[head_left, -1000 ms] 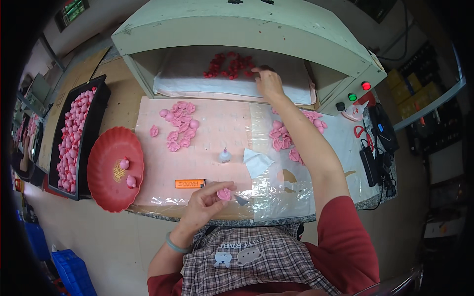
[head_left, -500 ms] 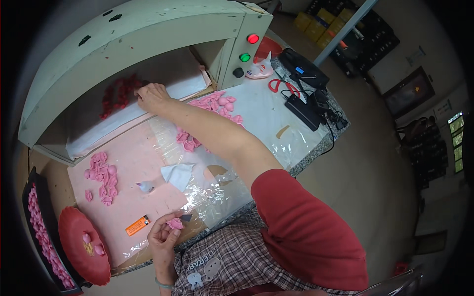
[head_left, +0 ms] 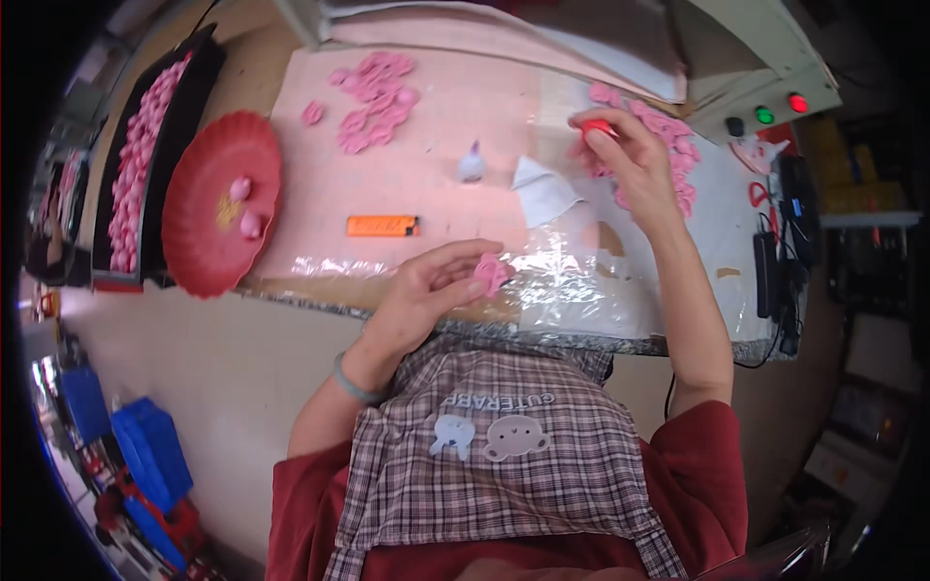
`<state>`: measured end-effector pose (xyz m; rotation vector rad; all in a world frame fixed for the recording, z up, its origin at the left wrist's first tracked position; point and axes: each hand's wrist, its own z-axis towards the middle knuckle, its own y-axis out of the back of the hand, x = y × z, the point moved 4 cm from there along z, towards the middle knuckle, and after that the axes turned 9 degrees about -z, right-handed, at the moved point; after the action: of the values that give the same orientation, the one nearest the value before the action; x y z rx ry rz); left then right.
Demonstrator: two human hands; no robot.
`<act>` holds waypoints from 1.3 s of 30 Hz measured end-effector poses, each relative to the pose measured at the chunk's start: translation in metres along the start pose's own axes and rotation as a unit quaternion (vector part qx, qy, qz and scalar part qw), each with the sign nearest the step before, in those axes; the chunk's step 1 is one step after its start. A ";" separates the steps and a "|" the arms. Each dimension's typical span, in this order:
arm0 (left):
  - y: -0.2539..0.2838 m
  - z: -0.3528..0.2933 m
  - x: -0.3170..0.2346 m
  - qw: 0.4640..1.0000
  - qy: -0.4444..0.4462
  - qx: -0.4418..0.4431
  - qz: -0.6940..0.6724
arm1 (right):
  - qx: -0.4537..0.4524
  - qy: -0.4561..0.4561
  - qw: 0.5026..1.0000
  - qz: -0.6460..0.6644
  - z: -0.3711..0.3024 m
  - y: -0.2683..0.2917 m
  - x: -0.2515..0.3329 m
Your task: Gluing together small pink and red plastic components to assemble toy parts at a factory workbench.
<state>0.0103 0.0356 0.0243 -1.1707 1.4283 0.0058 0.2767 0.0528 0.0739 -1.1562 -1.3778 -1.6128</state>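
Observation:
My left hand [head_left: 418,290] is at the table's front edge, with a small ruffled pink piece [head_left: 491,275], petal-like, pinched between thumb and fingers. Higher and to the right, my right hand [head_left: 635,160] pinches a small glossy red piece [head_left: 598,127] whose exact kind I cannot make out. Under and beside that hand lies a pile of pink ruffled pieces [head_left: 678,145]. Between my hands are a folded white cloth [head_left: 545,197] and a small squat bottle with a pointed purple tip [head_left: 471,167]. An orange lighter [head_left: 382,226] lies nearest my left hand.
A second cluster of pink pieces [head_left: 373,102] lies at the far left. Further left stand a red scalloped dish [head_left: 199,228] holding pink bulbs and a black tray [head_left: 108,184] of pink bulbs. A pale cabinet [head_left: 741,58] with lit buttons borders the back; red scissors [head_left: 759,194] lie right.
My right hand has come back out of the cabinet, where red pieces lay, and now holds a red one over the table. My left hand keeps its pink piece. The view has turned.

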 end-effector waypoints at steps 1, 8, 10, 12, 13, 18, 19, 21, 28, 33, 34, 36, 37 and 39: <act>-0.001 0.000 -0.002 1.000 -0.006 0.018 0.008 | 0.014 0.004 1.000 0.022 -0.010 -0.006 -0.001; 0.005 -0.003 -0.003 0.998 -0.037 0.030 -0.037 | 0.068 -0.036 0.997 0.022 -0.060 -0.055 0.006; 0.006 -0.004 -0.006 0.999 -0.036 0.002 -0.019 | 0.083 -0.034 0.996 -0.016 -0.068 -0.063 0.013; 0.011 -0.001 -0.003 0.999 -0.035 0.001 0.007 | 0.095 -0.006 0.992 -0.080 -0.075 -0.069 0.014; 0.013 -0.001 -0.001 0.999 -0.034 0.003 0.034 | 0.097 -0.007 0.992 -0.081 -0.076 -0.072 0.017; 0.006 -0.003 -0.001 0.998 -0.066 0.004 0.015 | 0.073 0.065 0.988 -0.118 -0.082 -0.087 0.026; 0.005 -0.004 -0.003 0.994 -0.109 0.016 -0.002 | 0.055 0.042 0.993 -0.091 -0.082 -0.088 0.023; 0.007 -0.004 -0.004 0.996 -0.082 0.014 -0.009 | 0.066 0.030 0.995 -0.073 -0.084 -0.090 0.019; 0.016 -0.003 0.006 0.998 -0.065 0.024 0.000 | 0.067 0.047 0.994 -0.069 -0.085 -0.097 0.017; 0.016 -0.002 0.006 0.998 -0.068 0.011 -0.010 | 0.073 0.010 0.997 0.016 -0.089 -0.103 0.015; 0.017 -0.002 0.007 0.997 -0.070 0.015 -0.007 | 0.072 -0.018 0.995 0.068 -0.090 -0.104 0.013; 0.018 -0.002 0.007 0.998 -0.068 0.009 0.004 | 0.076 -0.033 0.993 0.088 -0.092 -0.105 0.009; 0.018 -0.002 0.007 0.998 -0.066 0.004 0.015 | 0.079 -0.047 0.990 0.108 -0.093 -0.106 0.007; 0.019 -0.002 0.006 0.999 -0.047 -0.005 -0.009 | 0.086 -0.063 0.986 0.132 -0.095 -0.108 0.002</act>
<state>-0.0013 0.0398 0.0086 -1.1765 1.3363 0.0559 0.1600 -0.0214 0.0352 -1.2928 -1.3484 -1.2291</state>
